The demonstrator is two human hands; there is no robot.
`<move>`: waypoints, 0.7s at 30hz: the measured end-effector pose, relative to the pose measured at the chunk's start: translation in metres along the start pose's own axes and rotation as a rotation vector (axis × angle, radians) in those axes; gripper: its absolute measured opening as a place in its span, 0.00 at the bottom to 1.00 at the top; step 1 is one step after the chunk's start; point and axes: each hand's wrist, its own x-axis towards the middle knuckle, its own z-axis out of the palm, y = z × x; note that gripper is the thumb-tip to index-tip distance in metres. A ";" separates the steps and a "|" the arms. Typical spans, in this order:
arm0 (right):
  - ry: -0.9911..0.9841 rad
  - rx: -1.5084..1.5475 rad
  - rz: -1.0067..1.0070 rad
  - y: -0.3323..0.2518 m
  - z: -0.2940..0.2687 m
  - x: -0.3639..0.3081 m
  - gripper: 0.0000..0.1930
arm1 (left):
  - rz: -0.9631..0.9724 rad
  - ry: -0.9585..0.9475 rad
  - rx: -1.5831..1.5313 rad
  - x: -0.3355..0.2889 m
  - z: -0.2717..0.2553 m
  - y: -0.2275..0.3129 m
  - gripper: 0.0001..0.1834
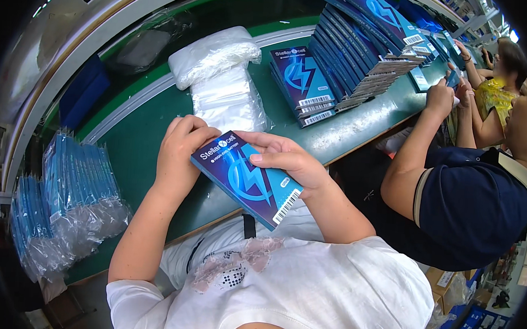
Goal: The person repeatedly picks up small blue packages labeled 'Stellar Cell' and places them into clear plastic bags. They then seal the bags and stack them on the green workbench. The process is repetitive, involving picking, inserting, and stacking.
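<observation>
A flat blue battery box [241, 178] with a lightning emblem is held tilted over the near edge of the green table. My right hand [291, 163] grips it along its right side, thumb on the front face and fingers behind. My left hand [186, 139] is closed at the box's upper left edge, fingers curled against it; its thumb is hidden. Just beyond the hands lies a stack of clear plastic bags [228, 102], with a bulkier folded bundle of clear plastic [216, 53] on its far end.
Tall leaning stacks of similar boxes [348, 55] stand at the far right, a shorter pile [302, 79] beside them. Bagged boxes [78, 177] stand in rows at the left. A co-worker [472, 201] sits close on my right. A metal rail [134, 105] runs behind the table.
</observation>
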 end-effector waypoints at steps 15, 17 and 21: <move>-0.003 -0.011 0.066 0.006 0.004 -0.005 0.33 | -0.531 -0.096 -0.629 0.000 0.001 -0.005 0.07; -0.014 -0.006 0.052 0.008 0.003 0.000 0.34 | -0.458 -0.093 -0.567 0.001 0.002 -0.005 0.06; 0.059 -0.012 -0.017 0.007 0.006 0.012 0.32 | -0.426 -0.037 -0.474 -0.003 0.005 -0.007 0.06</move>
